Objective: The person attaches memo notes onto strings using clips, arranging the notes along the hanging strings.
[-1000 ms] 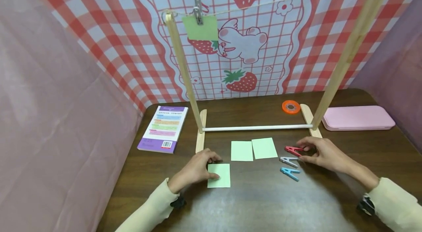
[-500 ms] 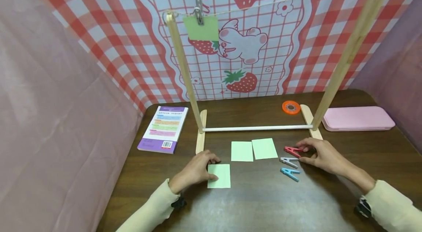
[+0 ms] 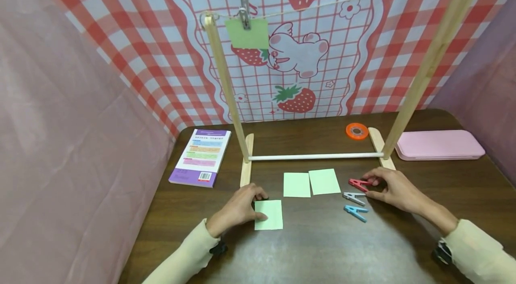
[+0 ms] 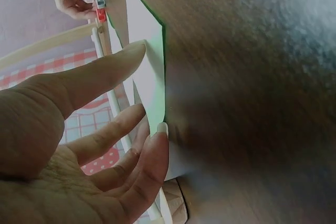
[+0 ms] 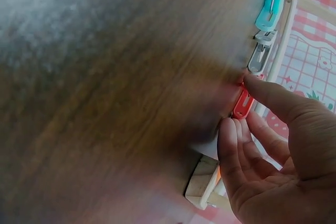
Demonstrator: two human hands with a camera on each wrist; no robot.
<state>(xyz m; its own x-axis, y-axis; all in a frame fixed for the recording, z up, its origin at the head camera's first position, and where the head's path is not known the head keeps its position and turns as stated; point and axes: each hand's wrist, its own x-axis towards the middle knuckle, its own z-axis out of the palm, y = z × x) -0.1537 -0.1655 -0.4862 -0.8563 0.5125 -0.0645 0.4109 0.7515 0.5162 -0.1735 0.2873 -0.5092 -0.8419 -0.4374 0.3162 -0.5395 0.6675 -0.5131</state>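
Observation:
My left hand is at a pale green square paper note on the table, thumb on its face and fingers at its left edge. The left wrist view shows the same note between thumb and fingers. On the right, my right hand pinches a red clothespin by its handle end; the thumb and fingertips flank the clothespin in the right wrist view. A grey clothespin and a blue clothespin lie just nearer. Two more green notes lie side by side between the hands.
Behind the notes stands a wooden frame with a white crossbar. From its string, a metal clip holds a green note. Around it lie a book, an orange disc and a pink case.
Both hands stay where they were, on the green note and the red clothespin. The head view shifts only slightly.

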